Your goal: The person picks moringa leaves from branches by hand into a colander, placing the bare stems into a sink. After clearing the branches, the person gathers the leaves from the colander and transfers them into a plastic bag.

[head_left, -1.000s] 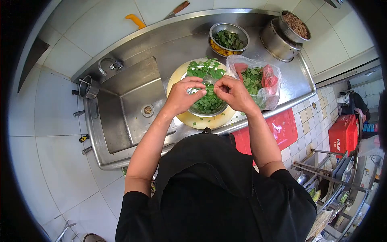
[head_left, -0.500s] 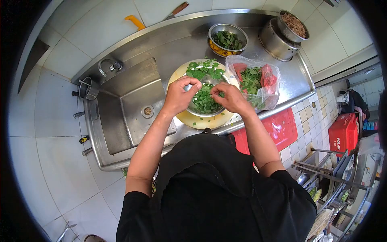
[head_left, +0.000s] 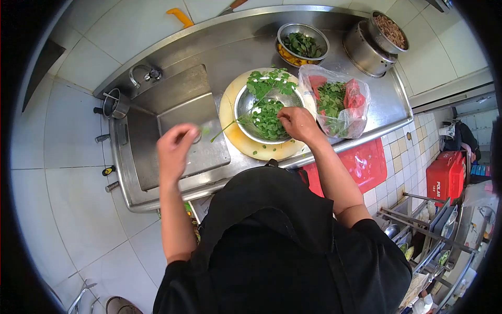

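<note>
A metal bowl (head_left: 241, 125) of green leaves (head_left: 267, 119) rests on a round yellowish board (head_left: 230, 137). Leafy stems (head_left: 271, 82) lie over the bowl's far part, and a bare stem end sticks out over its left rim. My right hand (head_left: 300, 125) is at the bowl's right side, its fingers closed at the leaves; what they pinch is too small to name. Over the sink, left of the board, my left hand (head_left: 178, 149) is blurred, with a small green bit in the air beside it. A clear and red plastic bag (head_left: 355, 102) of leaves sits right of the board.
The sink (head_left: 180, 107) with its faucet (head_left: 141, 76) is at left. Behind stand a metal bowl of dark leaves (head_left: 303, 46) over yellow pieces and a pot (head_left: 366, 52) topped by a bowl of brown food. A red board (head_left: 362, 166) is at the front right.
My left hand has moved left from the bowl to over the sink. My right hand remains at the bowl's right side. The view has shifted slightly.
</note>
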Available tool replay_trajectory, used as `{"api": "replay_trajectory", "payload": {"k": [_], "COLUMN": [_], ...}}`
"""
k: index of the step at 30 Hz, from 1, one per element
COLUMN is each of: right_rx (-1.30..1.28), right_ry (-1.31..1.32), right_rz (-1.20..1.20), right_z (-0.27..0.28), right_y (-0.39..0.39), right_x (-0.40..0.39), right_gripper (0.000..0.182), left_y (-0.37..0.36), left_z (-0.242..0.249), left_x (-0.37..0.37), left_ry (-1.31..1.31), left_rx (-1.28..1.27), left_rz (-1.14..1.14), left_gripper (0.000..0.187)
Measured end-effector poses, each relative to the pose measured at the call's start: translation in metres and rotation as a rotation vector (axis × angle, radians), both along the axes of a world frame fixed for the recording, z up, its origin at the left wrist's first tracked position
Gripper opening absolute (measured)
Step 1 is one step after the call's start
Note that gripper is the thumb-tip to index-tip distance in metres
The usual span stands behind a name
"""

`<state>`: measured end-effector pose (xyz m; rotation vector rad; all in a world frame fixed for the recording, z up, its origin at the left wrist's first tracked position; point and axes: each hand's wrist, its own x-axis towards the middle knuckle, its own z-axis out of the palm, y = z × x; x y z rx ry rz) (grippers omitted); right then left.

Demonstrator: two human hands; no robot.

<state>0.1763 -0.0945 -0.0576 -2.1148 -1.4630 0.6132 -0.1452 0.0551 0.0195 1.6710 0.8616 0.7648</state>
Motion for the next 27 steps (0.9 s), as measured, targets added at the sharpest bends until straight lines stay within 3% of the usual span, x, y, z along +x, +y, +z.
{"api": "replay_trajectory", "payload": {"k": [1,5,7,10,12,13,15,17,18,21,25,27], "right_rx": [0.109,0.054,0.017,-0.067,0.032,0.034,0.065,-0.015,-0.097,-0.128,0.1,0.061], "right_ry": [-0.096,-0.074,-0.073,-0.09,-0.207,-0.212,-0.238,-0.228,-0.214,-0.133,-0.077,-0.032], "right_rz": [0.072,0.096,0.087,0.086,0.023,0.039,0.003,0.039,0.061,0.069,0.057,0.001], "right_z": [-0.011,-0.009,-0.019,-0.035,-0.046,-0.05,-0.056,-0.053,-0.05,-0.037,-0.031,-0.009], "right_y": [0.001,0.016,0.03,0.05,0.057,0.06,0.066,0.069,0.07,0.052,0.021,0.014], "right_x": [0.001,-0.02,-0.029,-0.038,-0.044,-0.045,-0.045,-0.038,-0.032,-0.02,-0.006,-0.006], "right_gripper": [0.021,0.018,0.019,0.023,0.022,0.022,0.02,0.019,0.019,0.021,0.021,0.02], "left_y": [-0.001,-0.019,-0.029,-0.063,-0.069,-0.068,-0.065,-0.058,-0.054,-0.045,-0.044,-0.042], "left_z": [-0.001,-0.026,-0.055,-0.06,-0.063,-0.064,-0.051,-0.036,-0.026,-0.002,0.03,0.046], "left_x": [-0.03,-0.173,-0.248,-0.292,-0.296,-0.287,-0.245,-0.198,-0.175,-0.114,-0.039,-0.007], "left_ry": [0.045,0.838,1.357,1.562,1.415,1.32,0.864,0.594,0.588,0.429,-0.16,-0.214], "left_rx": [0.029,0.036,-0.144,-0.067,-0.157,0.011,-0.013,0.013,0.013,0.103,0.063,0.069], "left_rz": [0.024,0.175,0.142,0.092,0.309,0.324,0.438,0.445,0.447,0.396,0.046,-0.05], "left_gripper": [0.016,0.025,0.034,0.046,0.058,0.058,0.051,0.047,0.047,0.039,0.023,0.021]}}
